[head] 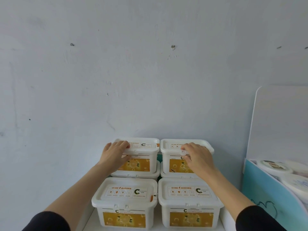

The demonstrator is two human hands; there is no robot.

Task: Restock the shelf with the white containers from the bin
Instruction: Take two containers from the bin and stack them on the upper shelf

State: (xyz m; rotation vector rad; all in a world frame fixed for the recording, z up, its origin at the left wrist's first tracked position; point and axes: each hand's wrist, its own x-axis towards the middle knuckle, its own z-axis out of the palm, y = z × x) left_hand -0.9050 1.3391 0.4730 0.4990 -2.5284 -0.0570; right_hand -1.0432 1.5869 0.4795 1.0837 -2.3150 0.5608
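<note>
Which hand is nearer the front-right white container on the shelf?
Right. The right hand grips the rear-right stacked container, directly behind and above the front-right container. The left hand is on the rear-left stacked container, diagonally farther away.

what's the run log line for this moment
left hand on back-left top container | right hand on back-right top container | front containers untouched

Upper containers hide the lower rear containers.
</note>
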